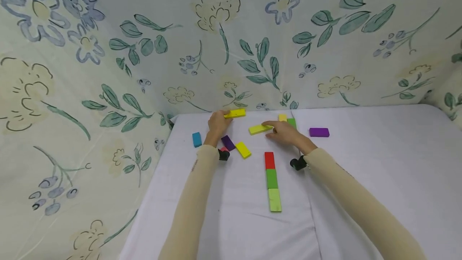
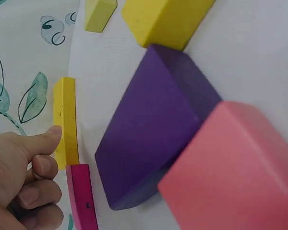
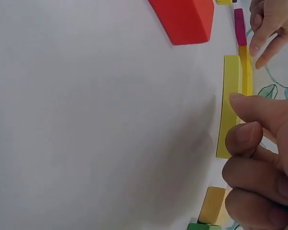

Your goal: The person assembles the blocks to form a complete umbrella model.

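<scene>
The left hand touches a bright yellow block at the table's far edge, beside a magenta block. The right hand has a finger on a pale yellow block. I can't tell if either grip is pinching. A dark purple block and a pink block crowd the left wrist, with a small yellow block and a blue block near. An orange block pokes out behind the right hand. Red, green and light green blocks make a line closer in. White, wrinkly cloth covers the table; a flowery sheet is behind.
</scene>
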Motion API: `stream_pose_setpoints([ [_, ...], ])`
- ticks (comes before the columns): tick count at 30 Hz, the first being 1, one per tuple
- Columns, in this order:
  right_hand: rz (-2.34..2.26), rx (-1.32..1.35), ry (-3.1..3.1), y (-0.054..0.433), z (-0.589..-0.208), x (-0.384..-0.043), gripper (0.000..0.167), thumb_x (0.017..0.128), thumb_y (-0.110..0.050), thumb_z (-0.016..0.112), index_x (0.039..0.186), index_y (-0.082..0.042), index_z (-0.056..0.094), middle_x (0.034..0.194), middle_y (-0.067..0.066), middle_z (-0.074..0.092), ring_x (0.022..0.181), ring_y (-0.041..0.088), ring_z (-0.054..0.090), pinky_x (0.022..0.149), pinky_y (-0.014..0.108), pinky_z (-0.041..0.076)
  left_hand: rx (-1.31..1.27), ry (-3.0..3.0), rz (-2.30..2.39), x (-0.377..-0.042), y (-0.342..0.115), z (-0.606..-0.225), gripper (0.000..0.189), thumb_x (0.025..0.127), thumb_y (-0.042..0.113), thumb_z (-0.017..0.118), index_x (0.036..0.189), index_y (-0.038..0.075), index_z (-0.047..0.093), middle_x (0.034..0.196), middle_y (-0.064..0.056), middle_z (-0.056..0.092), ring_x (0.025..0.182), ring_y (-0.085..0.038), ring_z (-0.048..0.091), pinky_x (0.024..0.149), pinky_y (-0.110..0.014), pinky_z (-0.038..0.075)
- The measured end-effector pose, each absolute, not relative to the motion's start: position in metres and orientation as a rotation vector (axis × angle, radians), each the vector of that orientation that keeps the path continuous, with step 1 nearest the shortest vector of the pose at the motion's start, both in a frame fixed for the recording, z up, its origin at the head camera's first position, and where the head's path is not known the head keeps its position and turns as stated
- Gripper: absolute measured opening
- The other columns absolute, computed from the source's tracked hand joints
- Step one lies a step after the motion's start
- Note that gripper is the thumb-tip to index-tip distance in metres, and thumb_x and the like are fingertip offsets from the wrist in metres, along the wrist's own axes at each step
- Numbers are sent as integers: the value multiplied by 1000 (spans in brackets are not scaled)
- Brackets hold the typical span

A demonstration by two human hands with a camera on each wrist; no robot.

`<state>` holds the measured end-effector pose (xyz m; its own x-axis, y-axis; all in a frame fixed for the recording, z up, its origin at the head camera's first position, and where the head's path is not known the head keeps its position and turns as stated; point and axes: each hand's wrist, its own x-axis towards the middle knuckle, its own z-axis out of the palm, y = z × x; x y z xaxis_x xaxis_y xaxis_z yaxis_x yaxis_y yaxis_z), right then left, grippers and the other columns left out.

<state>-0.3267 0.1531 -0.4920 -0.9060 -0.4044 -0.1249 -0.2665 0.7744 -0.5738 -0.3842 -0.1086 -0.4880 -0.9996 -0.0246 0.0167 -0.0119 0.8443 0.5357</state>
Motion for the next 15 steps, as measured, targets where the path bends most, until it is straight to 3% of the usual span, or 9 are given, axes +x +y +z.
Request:
stream_pose_setpoints([
  [3,-783,-527,2733,149,-491,-326,59,102,-19,67,157,-15,45,106,15,67,85,24,53,74,32,43,21,-3007,-853,-387,-110,-486,43,100,23,70,142,17,64,146,-6,63,132,-30,57,113,-48,44],
  [7,-767,-516,2747,144,-489,-325,53,102,-19,66,152,-15,51,123,14,69,90,26,56,80,35,49,19,-3021,-861,-390,-112,-486,44,100,22,70,143,17,63,146,-6,63,132,-30,57,113,-49,44],
  [11,-781,-510,2777,145,-487,-322,38,100,-15,68,137,-13,61,108,15,70,88,27,57,80,37,50,36,-3033,-861,-391,-112,-488,40,100,22,71,139,16,66,143,-6,65,131,-29,57,113,-47,44],
  [15,-754,-510,2786,149,-487,-319,33,98,-13,71,130,-12,64,95,12,68,84,26,57,77,35,49,15,-3060,-860,-391,-111,-489,34,99,22,72,133,17,72,139,-5,67,129,-28,57,111,-45,45],
])
